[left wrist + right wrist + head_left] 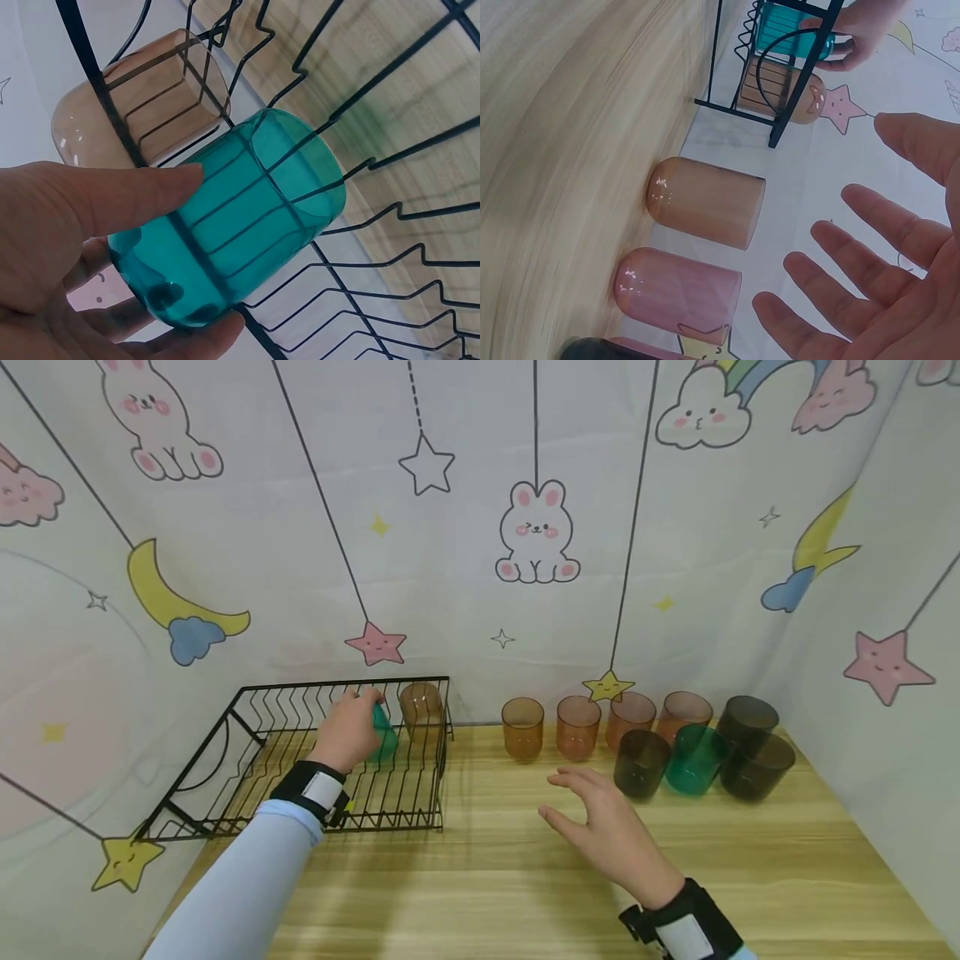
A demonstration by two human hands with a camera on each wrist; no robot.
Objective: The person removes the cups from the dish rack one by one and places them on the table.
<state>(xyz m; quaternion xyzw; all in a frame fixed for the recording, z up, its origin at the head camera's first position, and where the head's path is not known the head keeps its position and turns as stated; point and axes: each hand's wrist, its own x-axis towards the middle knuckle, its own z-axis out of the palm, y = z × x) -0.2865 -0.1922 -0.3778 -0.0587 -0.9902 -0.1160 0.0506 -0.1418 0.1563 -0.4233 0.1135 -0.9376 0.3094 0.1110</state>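
Observation:
My left hand [347, 727] grips a teal cup [247, 210] by its base end, thumb on one side and fingers on the other. The cup is upside down in the black wire dish rack [382, 817], beside an inverted amber cup [422, 710] at the rack's right end. In the left wrist view the teal cup's mouth lies against the rack wires. Over the table my right hand [603, 827] hovers with fingers spread and holds nothing. Nearest to it are a dark brown cup [642, 764] and, in the right wrist view, a pink cup [679, 292].
Several upright cups stand at the back right of the wooden table [510, 885], among them an amber cup [522, 731], a green cup [696, 762] and a dark grey cup [750, 722]. A white cloth backdrop [465, 593] with cartoon prints closes off the back and sides.

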